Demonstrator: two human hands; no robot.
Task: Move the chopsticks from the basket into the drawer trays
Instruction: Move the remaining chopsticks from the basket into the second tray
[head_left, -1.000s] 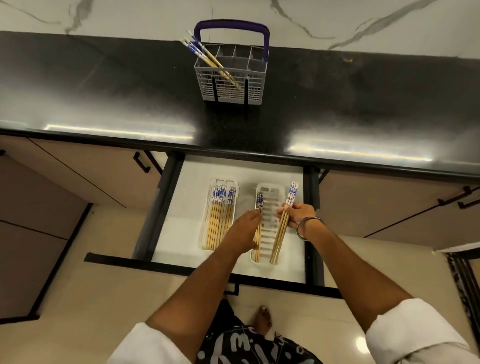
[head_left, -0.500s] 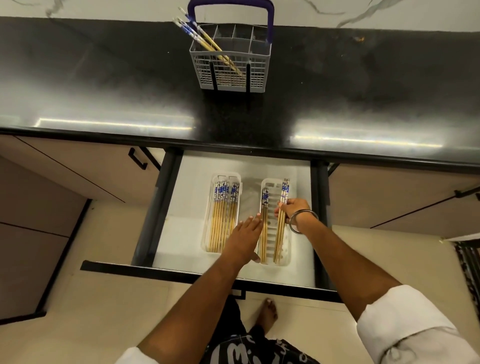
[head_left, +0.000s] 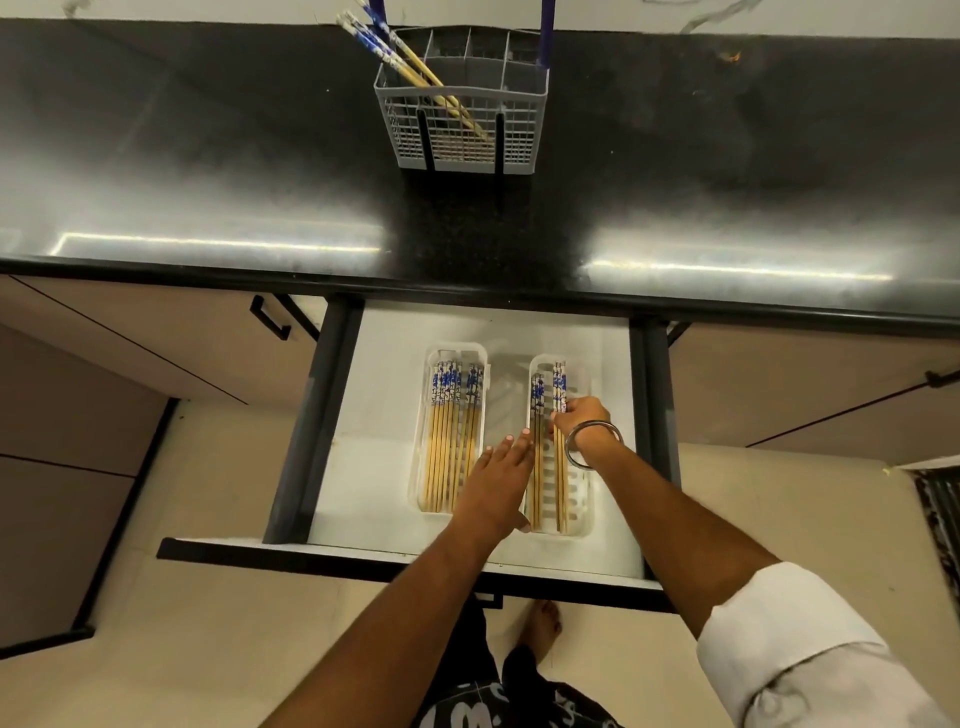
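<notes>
1. Head view: in the open white drawer (head_left: 374, 467), the right hand (head_left: 582, 421) pinches the wooden, blue-patterned chopsticks (head_left: 560, 447) lying in the right clear plastic tray (head_left: 584, 519).
2. The left hand (head_left: 496, 483) lies flat, fingers straight, at that tray's left edge.
3. The left clear tray (head_left: 423, 431), beside it, holds a full row.
4. Beyond the drawer, the grey mesh basket (head_left: 462, 130) holds a few more.
5. Risk: a crooked release could leave sticks crossed over the rim.

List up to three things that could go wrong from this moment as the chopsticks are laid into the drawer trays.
1. The right hand pinches chopsticks over the slotted right tray; they may land crooked.
2. The left hand, flat beside that tray, could nudge it.
3. Remaining chopsticks lean out of the basket, so a careless grab might tip it.
</notes>
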